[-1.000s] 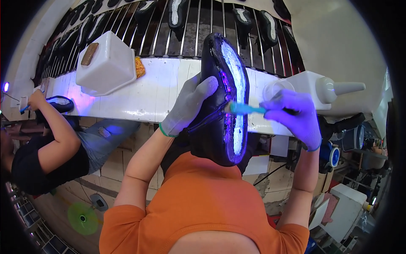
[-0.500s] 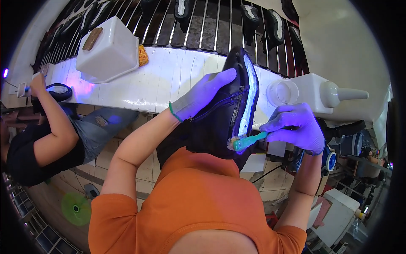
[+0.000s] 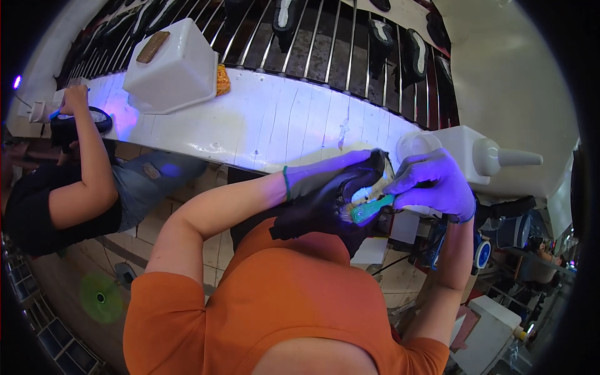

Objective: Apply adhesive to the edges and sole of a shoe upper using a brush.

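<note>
A black shoe [image 3: 325, 209] is held at the centre of the frame, below a long white workbench [image 3: 281, 128] that crosses from upper left to right. The gloved left hand [image 3: 328, 172] is placed on the shoe's upper side; a green-handled brush [image 3: 369, 207] is pressed against its right end by the gloved right hand [image 3: 434, 184]. A white rectangular plastic tub [image 3: 172, 69] is set on the workbench at upper left, and a white nozzle-tipped container [image 3: 481, 156] at right. A co-worker's arm [image 3: 87, 162] is seen at far left.

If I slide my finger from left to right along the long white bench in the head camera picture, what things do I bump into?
Black shoe with a white sole under a co-worker's hand → big white plastic tub → left hand in a grey glove → black shoe → green brush → right hand in a purple glove → white nozzle bottle.
</note>
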The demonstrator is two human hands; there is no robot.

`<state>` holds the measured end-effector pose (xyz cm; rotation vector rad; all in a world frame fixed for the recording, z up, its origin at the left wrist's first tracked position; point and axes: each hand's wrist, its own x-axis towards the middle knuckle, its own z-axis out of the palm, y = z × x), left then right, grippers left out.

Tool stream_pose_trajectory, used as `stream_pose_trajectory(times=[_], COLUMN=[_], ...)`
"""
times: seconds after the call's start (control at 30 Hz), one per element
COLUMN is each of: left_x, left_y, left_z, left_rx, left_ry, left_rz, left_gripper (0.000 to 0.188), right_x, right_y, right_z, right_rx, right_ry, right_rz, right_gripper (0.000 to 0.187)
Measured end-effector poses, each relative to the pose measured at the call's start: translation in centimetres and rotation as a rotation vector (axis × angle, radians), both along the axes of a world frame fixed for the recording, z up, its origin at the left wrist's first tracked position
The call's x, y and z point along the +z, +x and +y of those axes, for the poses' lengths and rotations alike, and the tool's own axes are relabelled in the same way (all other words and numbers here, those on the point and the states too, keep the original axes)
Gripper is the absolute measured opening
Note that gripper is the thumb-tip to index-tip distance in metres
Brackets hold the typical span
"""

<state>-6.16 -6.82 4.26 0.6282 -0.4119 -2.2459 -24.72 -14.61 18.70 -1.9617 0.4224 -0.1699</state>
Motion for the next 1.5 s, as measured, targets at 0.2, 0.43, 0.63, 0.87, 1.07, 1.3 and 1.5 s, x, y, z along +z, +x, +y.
stream_pose_trajectory(times=[0.2, 0.43, 0.63, 0.87, 1.07, 1.3, 1.5], left_x=[0.3, 5.6, 3.6, -1.2, 4.7, -2.5, -3.9], left_y=[-1.3, 2.2, 1.9, 0.9, 3.5, 3.5, 9.8], left_z=[2.3, 3.6, 3.4, 4.2, 3.6, 0.9, -5.1], left_rx=[0.029, -0.296, -0.434, -0.535, -0.353, -0.057, 0.217], left_ry=[-0.076, -0.350, -0.324, -0.170, -0.573, -0.226, 0.006], left_rz=[0.001, -0.202, -0.054, 0.277, -0.193, -0.174, -0.315], left_gripper=[0.035, 0.023, 0.022, 0.058, 0.067, 0.037, 0.063], right_x=[-0.2, -0.1, -0.1, 0.2, -0.9, -3.6, -14.5], right_y=[0.7, 1.9, 2.5, 2.3, 0.9, 4.4, 0.9], right_z=[-1.1, -2.2, -2.6, -2.5, -1.5, -0.1, -2.4], right_rx=[0.025, 0.089, 0.119, 0.184, 0.132, -0.684, -0.816], right_ry=[-0.002, -0.030, -0.019, -0.020, -0.043, -0.023, 0.809], right_rz=[-0.012, 0.008, 0.004, 0.044, -0.036, -0.287, -0.634], right_gripper=[0.024, 0.024, 0.022, 0.021, 0.023, 0.016, 0.025])
